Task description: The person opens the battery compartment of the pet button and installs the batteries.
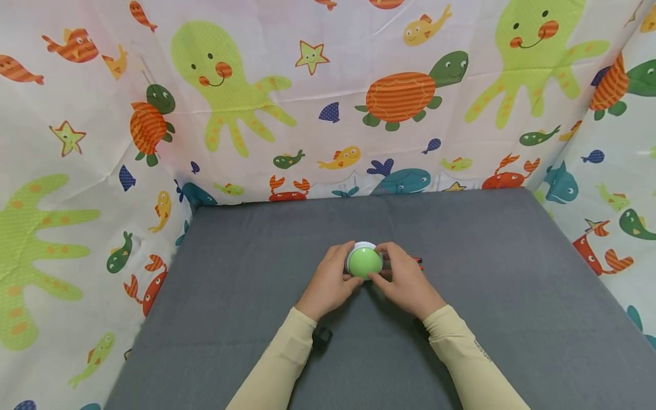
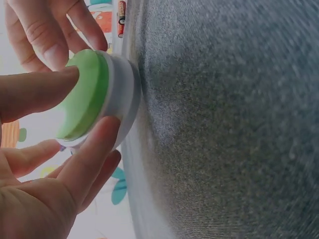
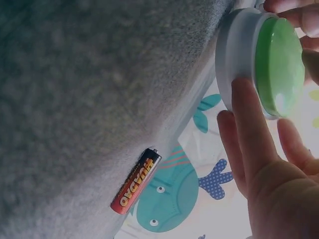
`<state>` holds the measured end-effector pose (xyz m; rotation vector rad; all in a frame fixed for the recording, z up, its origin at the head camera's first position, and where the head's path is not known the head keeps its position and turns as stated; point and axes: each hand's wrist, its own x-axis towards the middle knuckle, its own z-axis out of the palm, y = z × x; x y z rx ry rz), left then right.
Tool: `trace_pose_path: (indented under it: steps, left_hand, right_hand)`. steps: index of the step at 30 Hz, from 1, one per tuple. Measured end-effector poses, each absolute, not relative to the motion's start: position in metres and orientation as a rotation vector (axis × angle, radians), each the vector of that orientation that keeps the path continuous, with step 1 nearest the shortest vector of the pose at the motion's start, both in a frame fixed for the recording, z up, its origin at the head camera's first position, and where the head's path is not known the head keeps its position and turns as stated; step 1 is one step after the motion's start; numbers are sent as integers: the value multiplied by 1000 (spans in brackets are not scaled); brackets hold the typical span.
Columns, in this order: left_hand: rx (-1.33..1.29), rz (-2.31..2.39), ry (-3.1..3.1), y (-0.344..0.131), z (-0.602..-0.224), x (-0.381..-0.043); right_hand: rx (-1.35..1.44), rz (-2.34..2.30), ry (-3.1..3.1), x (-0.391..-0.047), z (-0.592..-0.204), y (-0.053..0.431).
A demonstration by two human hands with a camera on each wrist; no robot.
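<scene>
A round push button with a green dome (image 1: 365, 262) and a white base (image 2: 123, 89) is at the middle of the grey table, between both hands. My left hand (image 1: 330, 283) grips its left side, thumb on the dome and fingertips against the base in the left wrist view. Opposite it, my right hand (image 1: 406, 280) holds the right side, fingers along the base (image 3: 232, 64) in the right wrist view. The button's underside is hidden. Just beyond the right hand lies a red and black battery (image 3: 136, 181), with another battery end (image 1: 418, 259) partly hidden in the head view.
Grey cloth covers the table (image 1: 246, 256). A white curtain (image 1: 338, 148) printed with sea animals hangs behind it and along both sides. A small black device (image 1: 323, 336) sits at the left wrist, under the sleeve.
</scene>
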<state>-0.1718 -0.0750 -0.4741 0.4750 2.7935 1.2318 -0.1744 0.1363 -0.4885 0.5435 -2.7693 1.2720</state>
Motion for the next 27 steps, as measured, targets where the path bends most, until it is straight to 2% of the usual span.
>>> trace_pose_path:
  steps: [27]
  left_hand:
    - [492,1337,2784,-70,-472,-171]
  right_hand:
    - [568,1122,-2699,-172,-486,134]
